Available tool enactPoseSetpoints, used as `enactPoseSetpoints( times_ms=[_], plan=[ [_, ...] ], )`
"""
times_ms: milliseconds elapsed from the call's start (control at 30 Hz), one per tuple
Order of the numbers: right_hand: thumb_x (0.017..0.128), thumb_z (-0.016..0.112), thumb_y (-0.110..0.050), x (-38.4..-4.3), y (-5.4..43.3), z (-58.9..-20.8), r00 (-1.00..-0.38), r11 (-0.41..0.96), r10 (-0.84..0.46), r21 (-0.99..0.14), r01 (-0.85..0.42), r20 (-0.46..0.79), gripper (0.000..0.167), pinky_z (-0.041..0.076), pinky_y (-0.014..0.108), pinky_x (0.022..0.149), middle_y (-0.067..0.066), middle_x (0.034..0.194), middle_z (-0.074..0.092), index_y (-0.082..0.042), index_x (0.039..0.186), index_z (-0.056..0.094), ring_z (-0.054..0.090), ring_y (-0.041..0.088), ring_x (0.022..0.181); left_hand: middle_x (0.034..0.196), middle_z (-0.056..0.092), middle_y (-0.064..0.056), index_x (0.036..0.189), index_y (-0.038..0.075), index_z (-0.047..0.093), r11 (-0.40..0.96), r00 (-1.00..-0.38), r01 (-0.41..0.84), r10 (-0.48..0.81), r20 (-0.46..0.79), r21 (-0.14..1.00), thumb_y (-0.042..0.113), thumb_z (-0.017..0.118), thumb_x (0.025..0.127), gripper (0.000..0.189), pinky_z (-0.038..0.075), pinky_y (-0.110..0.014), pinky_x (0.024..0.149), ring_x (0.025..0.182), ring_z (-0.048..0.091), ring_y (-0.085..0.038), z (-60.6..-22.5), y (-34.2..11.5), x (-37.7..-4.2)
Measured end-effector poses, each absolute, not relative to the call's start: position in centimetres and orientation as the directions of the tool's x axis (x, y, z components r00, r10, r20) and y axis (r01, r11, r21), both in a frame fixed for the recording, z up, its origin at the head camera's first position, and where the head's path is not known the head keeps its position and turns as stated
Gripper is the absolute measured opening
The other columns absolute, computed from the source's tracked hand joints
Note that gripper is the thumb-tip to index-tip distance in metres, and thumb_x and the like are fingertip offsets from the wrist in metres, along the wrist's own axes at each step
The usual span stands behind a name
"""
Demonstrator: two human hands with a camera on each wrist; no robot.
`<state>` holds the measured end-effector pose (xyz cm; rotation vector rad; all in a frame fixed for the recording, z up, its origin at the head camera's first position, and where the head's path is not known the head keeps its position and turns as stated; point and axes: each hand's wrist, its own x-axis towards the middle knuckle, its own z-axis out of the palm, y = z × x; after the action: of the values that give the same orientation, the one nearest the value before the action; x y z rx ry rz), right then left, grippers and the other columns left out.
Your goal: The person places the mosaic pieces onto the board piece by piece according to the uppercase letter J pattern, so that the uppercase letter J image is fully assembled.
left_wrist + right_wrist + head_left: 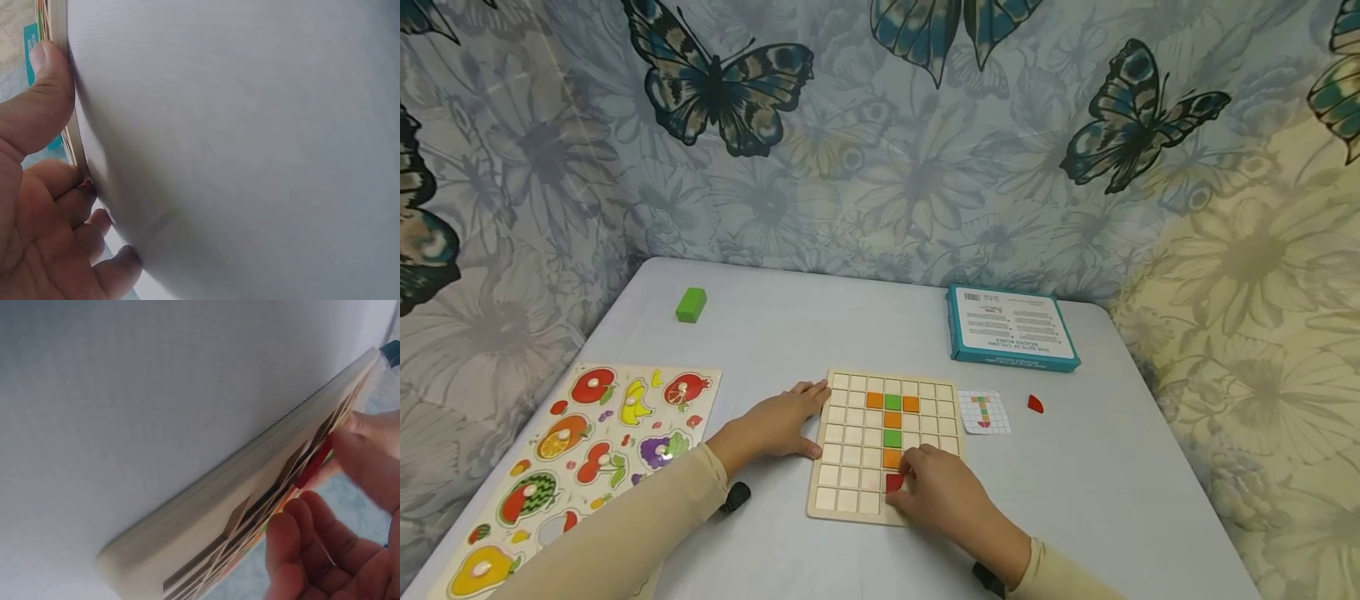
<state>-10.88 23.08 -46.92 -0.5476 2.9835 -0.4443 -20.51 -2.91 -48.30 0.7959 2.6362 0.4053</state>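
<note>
A wooden grid board [838,480] lies on the white table, holding several orange and green square tiles [892,438] in a T shape. My left hand [775,423] rests against the board's left edge, thumb and fingers spread along it. Near the bottom of the T, my right hand [951,493] pinches a small red piece [892,482] between thumb and index finger. In the right wrist view the red piece [315,464] stands tilted right at the board's surface, under the thumb. Part of the board's lower right is hidden by this hand.
Right of the board lie a pattern card [985,413] and a red quarter-circle piece [1035,404]. A teal box [1015,329] sits at the back right, a green block [691,305] at the back left. A fruit puzzle board [617,429] lies under the left forearm.
</note>
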Motion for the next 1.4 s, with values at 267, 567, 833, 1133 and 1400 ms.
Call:
enactPoseSetpoints(
  times_ms=[267,567,833,1133,1400],
  plan=[
    [0.081,0.081,-0.025,-11.1,22.9,-46.6,-0.921,0.878,-0.389,-0.306,-0.369,-0.004,0.014,0.042,0.023,0.056,-0.012,0.07,0.053,-0.014,0.082,0.072,0.044,0.005,0.061,0.161,0.021,-0.008,0.154,0.003,0.029,0.798,-0.776,0.475,0.578,-0.251,0.37,0.045,0.079,0.078,0.1,0.026,-0.048,0.113,0.146,0.019,-0.029,-48.3,-2.9,-20.5],
    [0.083,0.08,-0.021,-11.5,22.5,-46.8,-0.922,0.888,-0.385,-0.29,-0.356,-0.049,0.008,0.043,0.024,0.057,-0.013,0.071,0.053,-0.016,0.082,0.074,0.046,0.004,0.062,0.16,0.022,-0.01,0.153,0.002,0.03,0.789,-0.772,0.485,0.589,-0.24,0.377,0.043,0.08,0.078,0.099,0.027,-0.049,0.113,0.146,0.02,-0.03,-48.4,-2.7,-20.6],
    [0.08,0.083,-0.024,-12.5,24.4,-45.0,-0.949,0.896,-0.317,-0.328,-0.299,0.0,0.011,0.042,0.023,0.055,-0.015,0.067,0.052,-0.02,0.08,0.072,0.047,0.005,0.061,0.161,0.02,-0.008,0.154,0.003,0.029,0.799,-0.776,0.473,0.577,-0.253,0.37,0.045,0.079,0.077,0.101,0.027,-0.049,0.113,0.146,0.019,-0.029,-48.5,-2.9,-20.5],
    [0.091,0.062,-0.002,-18.6,36.2,-43.9,-0.997,0.986,-0.055,-0.161,-0.046,-0.055,0.024,0.052,0.048,0.075,0.02,0.114,0.066,-0.005,0.114,0.071,0.062,0.035,0.094,0.161,0.02,-0.008,0.154,0.004,0.029,0.796,-0.776,0.475,0.58,-0.248,0.376,0.045,0.079,0.078,0.1,0.027,-0.049,0.113,0.146,0.018,-0.029,-48.5,-3.0,-20.6],
    [0.091,0.058,0.007,-20.3,41.2,-45.3,-0.967,0.987,-0.059,-0.158,-0.02,-0.246,0.032,0.042,0.059,0.095,0.028,0.123,0.06,0.002,0.122,0.067,0.053,0.046,0.115,0.161,0.02,-0.007,0.154,0.005,0.028,0.805,-0.78,0.472,0.571,-0.254,0.36,0.046,0.079,0.078,0.101,0.026,-0.048,0.113,0.146,0.018,-0.028,-48.8,-2.9,-20.7]
  ],
)
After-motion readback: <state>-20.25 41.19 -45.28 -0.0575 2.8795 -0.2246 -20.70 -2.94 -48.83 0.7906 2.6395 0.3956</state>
